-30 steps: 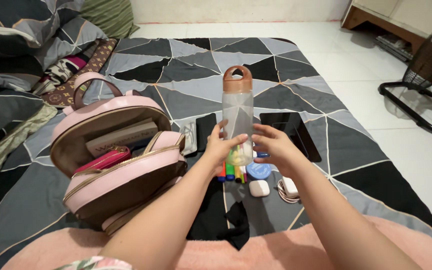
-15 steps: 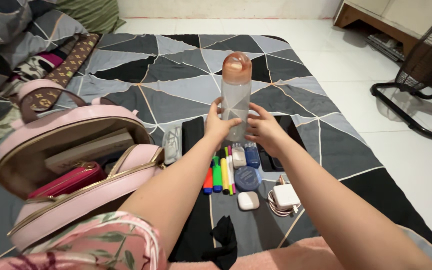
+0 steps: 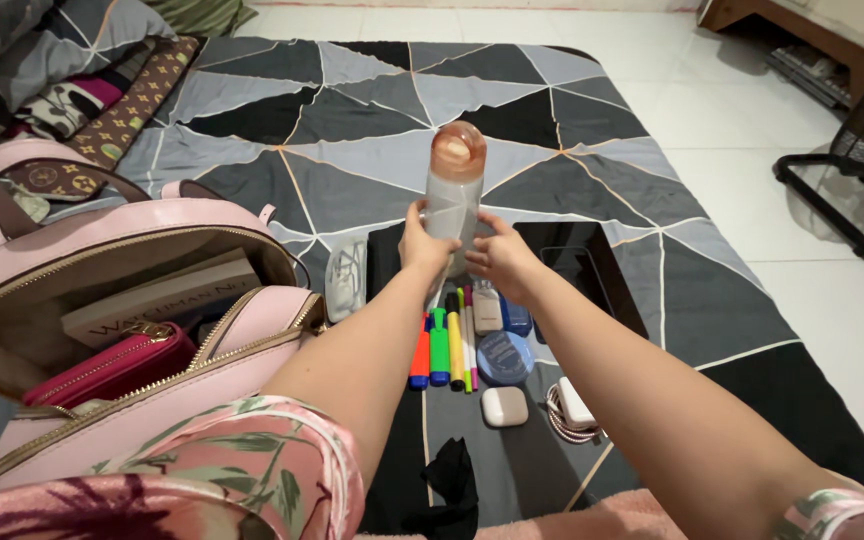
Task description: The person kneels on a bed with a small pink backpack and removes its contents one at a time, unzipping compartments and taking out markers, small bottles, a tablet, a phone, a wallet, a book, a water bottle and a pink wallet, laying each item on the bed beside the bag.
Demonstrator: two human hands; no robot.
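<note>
A clear plastic water bottle with a copper-coloured cap stands upright over the grey patterned sheet, gripped near its base from both sides. My left hand wraps its left side and my right hand its right side. Below the hands lie coloured highlighter pens, small bottles, a round blue tin, a white earbud case and a white charger with cable. An open pink backpack sits to the left, holding a book and a red wallet.
A dark tablet lies right of the bottle, a black phone and a white mask left of it. Black cloth lies near me. Pillows and a patterned bag strap sit top left. A black fan stand is on the white floor.
Both hands carried the bottle forward and lower, away from me. The view tilted down and shifted, so the backpack now appears larger at left.
</note>
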